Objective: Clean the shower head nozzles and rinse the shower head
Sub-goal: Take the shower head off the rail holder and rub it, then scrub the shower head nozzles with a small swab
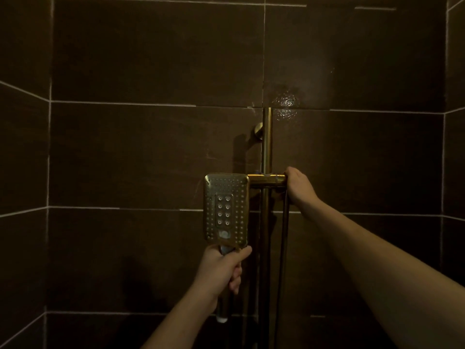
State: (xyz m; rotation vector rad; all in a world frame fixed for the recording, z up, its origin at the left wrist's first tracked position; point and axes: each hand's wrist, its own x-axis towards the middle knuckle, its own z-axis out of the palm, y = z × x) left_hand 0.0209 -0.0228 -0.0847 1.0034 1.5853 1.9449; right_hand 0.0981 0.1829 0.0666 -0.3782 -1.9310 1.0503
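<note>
L hand (222,267) grips brush under shower head (225,206) | R hand (298,187) clamps handle end

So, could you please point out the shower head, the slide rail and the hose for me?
shower head (226,206): head view, on the nozzle face.
slide rail (267,142): head view, on the upright bar above the bracket.
hose (283,235): head view, on the dark hanging stretch.

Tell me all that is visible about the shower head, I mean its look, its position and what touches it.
The shower head is rectangular with rounded corners, gold-coloured and metallic-looking. Its face, turned toward the camera, has many small nozzles and a middle panel of larger pale ones. It stands upright beside the vertical rail. The left hand grips its handle from below. Whether it touches the gold holder, gripped by the right hand, is unclear.
</note>
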